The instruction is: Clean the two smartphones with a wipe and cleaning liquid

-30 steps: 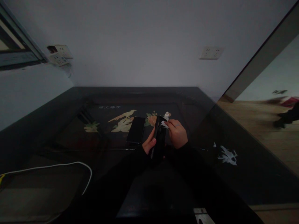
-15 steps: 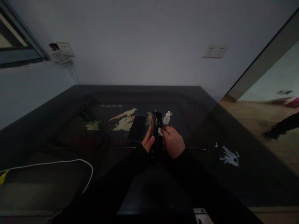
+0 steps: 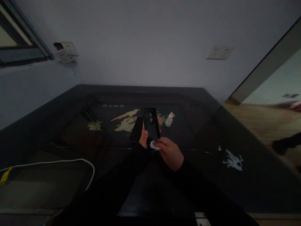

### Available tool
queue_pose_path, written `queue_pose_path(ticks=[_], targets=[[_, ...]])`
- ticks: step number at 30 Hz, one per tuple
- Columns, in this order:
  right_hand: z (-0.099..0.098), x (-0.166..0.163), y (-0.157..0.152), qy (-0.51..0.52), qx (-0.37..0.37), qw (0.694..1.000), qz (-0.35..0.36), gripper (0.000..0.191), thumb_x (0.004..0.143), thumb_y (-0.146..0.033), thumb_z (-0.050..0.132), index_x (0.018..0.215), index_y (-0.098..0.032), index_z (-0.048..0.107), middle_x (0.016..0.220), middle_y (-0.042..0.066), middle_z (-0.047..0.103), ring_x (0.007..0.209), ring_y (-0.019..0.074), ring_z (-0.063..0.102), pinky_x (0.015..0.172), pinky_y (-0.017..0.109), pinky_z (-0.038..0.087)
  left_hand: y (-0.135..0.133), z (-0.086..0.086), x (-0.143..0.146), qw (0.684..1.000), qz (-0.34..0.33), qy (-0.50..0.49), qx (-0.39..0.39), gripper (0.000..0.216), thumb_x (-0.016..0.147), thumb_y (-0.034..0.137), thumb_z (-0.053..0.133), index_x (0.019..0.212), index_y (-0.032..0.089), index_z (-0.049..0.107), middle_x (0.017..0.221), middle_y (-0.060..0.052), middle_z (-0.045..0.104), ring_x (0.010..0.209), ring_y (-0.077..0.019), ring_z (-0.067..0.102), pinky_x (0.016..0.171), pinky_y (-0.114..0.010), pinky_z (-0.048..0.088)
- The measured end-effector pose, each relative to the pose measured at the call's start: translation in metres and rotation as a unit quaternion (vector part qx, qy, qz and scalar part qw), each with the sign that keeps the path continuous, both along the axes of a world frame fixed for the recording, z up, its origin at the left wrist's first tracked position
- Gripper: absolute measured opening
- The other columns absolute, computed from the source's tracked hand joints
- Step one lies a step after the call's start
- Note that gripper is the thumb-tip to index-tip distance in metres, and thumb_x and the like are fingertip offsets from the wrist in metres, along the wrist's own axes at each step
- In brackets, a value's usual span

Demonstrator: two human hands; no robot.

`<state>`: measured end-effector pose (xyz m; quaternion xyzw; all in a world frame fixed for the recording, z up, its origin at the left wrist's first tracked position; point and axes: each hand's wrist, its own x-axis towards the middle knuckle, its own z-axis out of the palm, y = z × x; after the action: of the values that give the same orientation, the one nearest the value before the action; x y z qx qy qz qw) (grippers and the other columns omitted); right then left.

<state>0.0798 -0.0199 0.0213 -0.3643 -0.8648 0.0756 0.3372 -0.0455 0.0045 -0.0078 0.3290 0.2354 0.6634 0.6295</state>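
While both dark sleeves reach in from the near edge, the right hand (image 3: 171, 153) has its fingers pinched together on a small crumpled white wipe (image 3: 154, 145), pressing it against the near end of a black phone with a round camera ring (image 3: 150, 125). The left hand (image 3: 143, 138) is clamped on that phone from its left side, thumb on the face that shows the ring, holding it tilted up off the dark glass-topped table (image 3: 207, 131). The two hands sit close together, with only the phone and wipe between them.

To the near left, a thin white cable (image 3: 70, 161) curves across the table, ending by a yellow tab (image 3: 5, 175) at the left edge. To the right, white torn scraps (image 3: 232, 159) lie on the glass, well apart from the hands.

Just beyond the left hand, a second flat black slab, like a phone lying down (image 3: 136, 129), rests on the table, partly hidden by the held phone. Right of it stands a small white dropper bottle (image 3: 168, 119), upright, near the painted bird-and-flower inlay (image 3: 124, 121) under the glass.

Farther back, a white wall socket (image 3: 219, 52) sits on the grey wall, and another white socket block (image 3: 64, 51) hangs at the far left.
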Motion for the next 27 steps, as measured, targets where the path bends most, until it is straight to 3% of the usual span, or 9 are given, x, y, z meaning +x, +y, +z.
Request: queue_pose_path(ticks=[2, 7, 12, 19, 23, 27], targets=[[0.006, 0.012, 0.007, 0.048, -0.016, 0.998, 0.021, 0.029, 0.076, -0.001, 0.043, 0.089, -0.016, 0.063, 0.083, 0.004, 0.06, 0.077, 0.0145, 0.057, 0.069, 0.024, 0.047, 0.001, 0.002, -0.003, 1.0, -0.011, -0.001, -0.004, 0.074, 0.074, 0.05, 0.053, 0.136, 0.032, 0.018, 0.117, -0.005, 0.056, 0.093, -0.0241, 0.06, 0.077, -0.038, 0.048], [0.011, 0.036, 0.022, 0.112, 0.023, 0.989, -0.092, 0.023, 0.076, -0.005, 0.047, 0.086, -0.016, 0.064, 0.081, 0.005, 0.06, 0.076, 0.0159, 0.058, 0.067, 0.027, 0.046, 0.002, 0.0, -0.005, 0.998, -0.063, 0.0, 0.0, 0.071, 0.071, 0.045, 0.056, 0.133, 0.032, 0.025, 0.118, -0.006, 0.055, 0.095, -0.0261, 0.058, 0.066, -0.037, 0.052], [-0.002, 0.022, 0.012, 0.048, 0.041, 0.997, -0.048, 0.028, 0.074, -0.002, 0.045, 0.091, -0.014, 0.063, 0.087, 0.007, 0.06, 0.082, 0.0176, 0.055, 0.074, 0.029, 0.046, 0.003, -0.006, 0.0, 0.997, -0.061, -0.041, 0.026, 0.066, 0.07, 0.043, 0.056, 0.129, 0.023, 0.033, 0.1, -0.006, 0.064, 0.089, -0.0229, 0.06, 0.076, -0.036, 0.047], [-0.011, 0.006, 0.007, -0.109, 0.079, 0.99, -0.03, 0.022, 0.077, -0.003, 0.046, 0.086, -0.014, 0.064, 0.083, 0.008, 0.062, 0.076, 0.0196, 0.052, 0.071, 0.031, 0.047, 0.006, -0.009, 0.0, 0.997, -0.066, -0.035, 0.001, 0.07, 0.066, 0.046, 0.058, 0.129, 0.025, 0.035, 0.117, -0.009, 0.057, 0.093, -0.0248, 0.059, 0.077, -0.038, 0.044], [-0.017, 0.004, 0.009, -0.121, 0.028, 0.992, -0.014, 0.021, 0.075, -0.001, 0.047, 0.079, -0.012, 0.064, 0.085, 0.01, 0.063, 0.079, 0.0214, 0.053, 0.073, 0.034, 0.047, 0.005, -0.011, -0.001, 0.998, -0.063, -0.019, 0.0, 0.069, 0.067, 0.045, 0.058, 0.129, 0.027, 0.035, 0.112, -0.007, 0.06, 0.093, -0.0249, 0.06, 0.075, -0.036, 0.046], [-0.016, 0.013, 0.017, 0.058, -0.086, 0.994, 0.045, 0.026, 0.07, 0.001, 0.046, 0.078, -0.017, 0.063, 0.081, 0.004, 0.064, 0.08, 0.0163, 0.058, 0.075, 0.029, 0.047, 0.009, -0.011, -0.003, 0.995, -0.069, -0.045, -0.05, 0.079, 0.064, 0.045, 0.062, 0.133, 0.028, 0.027, 0.117, -0.007, 0.057, 0.092, -0.0267, 0.061, 0.078, -0.041, 0.046]])
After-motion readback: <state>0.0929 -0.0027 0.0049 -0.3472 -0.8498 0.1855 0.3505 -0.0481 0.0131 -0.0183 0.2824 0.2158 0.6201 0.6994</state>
